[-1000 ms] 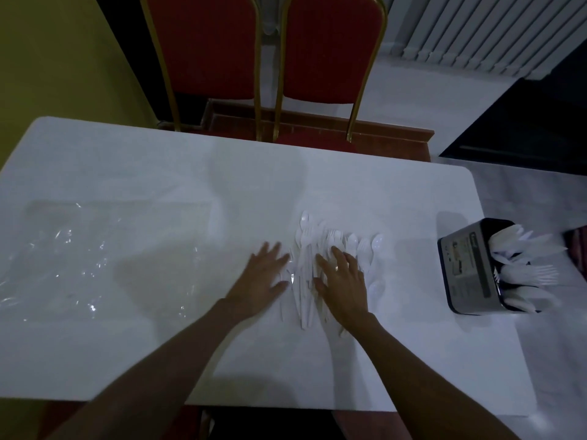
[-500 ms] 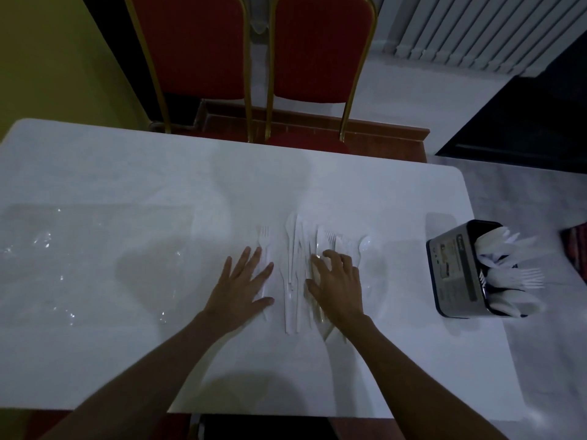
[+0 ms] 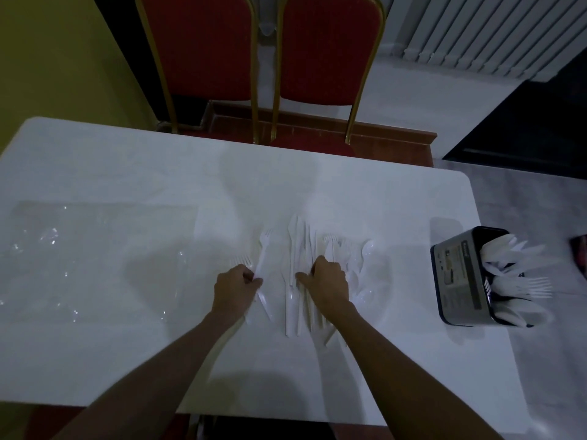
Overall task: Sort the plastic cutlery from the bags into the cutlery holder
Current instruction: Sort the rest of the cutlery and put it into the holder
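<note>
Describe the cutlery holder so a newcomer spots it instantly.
Follow the white table to its right edge. There sits the cutlery holder, a black box with a grey label on its side and white plastic cutlery sticking out. Unlike the loose cutlery pile mid-table, it is dark and a container.

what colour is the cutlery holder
The cutlery holder is black with a grey label on its side, seen in the head view.

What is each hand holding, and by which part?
The left hand pinches a white fork at mid-handle. The right hand curls over the cutlery pile; whether it grips a piece cannot be told.
</note>
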Demonstrator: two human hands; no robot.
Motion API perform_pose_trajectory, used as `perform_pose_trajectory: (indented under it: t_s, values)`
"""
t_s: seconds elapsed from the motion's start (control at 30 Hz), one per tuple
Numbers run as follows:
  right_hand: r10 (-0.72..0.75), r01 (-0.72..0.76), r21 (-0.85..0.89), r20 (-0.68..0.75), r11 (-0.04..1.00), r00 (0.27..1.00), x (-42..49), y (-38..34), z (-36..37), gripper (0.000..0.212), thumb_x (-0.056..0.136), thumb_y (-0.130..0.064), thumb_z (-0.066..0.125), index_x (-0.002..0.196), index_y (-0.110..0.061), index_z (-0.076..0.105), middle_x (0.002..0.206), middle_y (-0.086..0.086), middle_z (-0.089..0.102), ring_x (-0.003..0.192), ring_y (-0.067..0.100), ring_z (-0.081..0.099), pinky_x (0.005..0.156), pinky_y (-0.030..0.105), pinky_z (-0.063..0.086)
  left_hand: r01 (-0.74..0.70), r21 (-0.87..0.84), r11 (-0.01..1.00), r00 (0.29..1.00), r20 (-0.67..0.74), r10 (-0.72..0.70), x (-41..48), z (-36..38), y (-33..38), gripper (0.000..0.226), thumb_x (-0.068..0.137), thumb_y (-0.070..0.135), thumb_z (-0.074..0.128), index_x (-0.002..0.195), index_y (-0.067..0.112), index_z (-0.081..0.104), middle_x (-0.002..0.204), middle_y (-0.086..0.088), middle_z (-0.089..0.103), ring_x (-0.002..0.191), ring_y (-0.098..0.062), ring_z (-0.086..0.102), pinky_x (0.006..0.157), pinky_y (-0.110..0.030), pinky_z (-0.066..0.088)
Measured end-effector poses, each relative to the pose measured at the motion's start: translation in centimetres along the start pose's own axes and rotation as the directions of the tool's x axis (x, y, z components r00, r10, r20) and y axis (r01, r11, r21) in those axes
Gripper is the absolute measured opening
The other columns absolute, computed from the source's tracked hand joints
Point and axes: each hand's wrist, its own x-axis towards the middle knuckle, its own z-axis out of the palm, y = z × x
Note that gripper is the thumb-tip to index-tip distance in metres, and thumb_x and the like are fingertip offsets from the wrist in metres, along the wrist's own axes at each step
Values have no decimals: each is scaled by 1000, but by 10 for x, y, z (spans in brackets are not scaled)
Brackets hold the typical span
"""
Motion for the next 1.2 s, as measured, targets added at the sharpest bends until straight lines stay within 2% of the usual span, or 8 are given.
perform_pose_trajectory:
  t_s: [0.1, 0.2, 0.33, 0.5, 0.67, 0.83, 1.03, 1.2]
  values:
    - [-5, 5, -19, 12, 1000, 1000, 5, -8, 1, 36, 90, -29, 64, 113, -5, 51, 103, 12, 63, 93, 29, 65, 82, 37, 55, 54, -103, 993, 998, 25, -52, -4, -4, 0, 21, 75, 25, 78, 66, 14, 63, 61, 0, 67, 59, -16, 63, 60, -20, 45]
    - [2, -3, 54, 19, 999, 1000, 11, -8, -2, 12, 91, -14, 58, 90, -3, 58, 86, 16, 66, 81, 32, 70, 71, 38, 60, 95, -211, 973, 995, 32, -90, -6, -9, -2, 21, 71, 24, 81, 61, 12, 66, 53, -3, 68, 51, -17, 67, 61, -22, 53]
    - [27, -35, 210, 42, 977, 999, 3, -4, -16, 26, 84, -10, 64, 62, -10, 50, 61, 9, 62, 62, 27, 70, 63, 31, 57, 131, -279, 951, 991, 42, -124, -10, -19, -1, 15, 72, 18, 80, 69, 11, 67, 58, -7, 70, 51, -16, 66, 63, -27, 55]
    - [54, -38, 397, -30, 917, 998, -15, 8, -23, 13, 88, -12, 63, 85, -10, 51, 75, 7, 62, 64, 20, 63, 66, 34, 60, 191, -273, 943, 975, 160, -151, -18, -29, -4, 20, 74, 21, 77, 88, 29, 65, 72, 3, 72, 61, -17, 71, 67, -32, 60]
    - [38, -3, 352, -93, 936, 995, -9, -4, -24, 11, 101, -25, 44, 100, -15, 40, 87, 12, 68, 75, 28, 68, 72, 49, 58, 289, -297, 910, 956, 141, -257, -23, -28, -1, 6, 77, 22, 70, 79, 20, 65, 68, -4, 72, 57, -18, 70, 68, -34, 61]
    - [-1, 35, 267, -128, 963, 992, 7, -28, -24, 9, 102, -25, 37, 107, -18, 35, 71, 2, 59, 63, 24, 61, 65, 42, 56, 118, -129, 985, 989, 107, -105, -7, -26, 5, 5, 76, 19, 68, 73, 16, 66, 64, 0, 70, 68, -18, 69, 76, -29, 55]
    - [-55, 69, 123, -109, 990, 992, 28, -41, -16, 23, 101, -17, 42, 122, -10, 37, 95, 7, 59, 90, 27, 61, 74, 36, 44, 20, 69, 997, 997, 72, -25, 18, -13, 19, 7, 74, 16, 70, 76, 13, 64, 79, -5, 69, 77, -22, 65, 67, -23, 45]
    - [-40, 41, 10, -74, 999, 996, 32, -44, -3, 49, 87, -32, 69, 119, -10, 39, 113, 9, 57, 102, 29, 60, 80, 37, 48, -14, 208, 978, 999, 43, 5, 23, 0, 22, 25, 80, 30, 68, 87, 7, 62, 90, -10, 66, 81, -24, 64, 69, -28, 48]
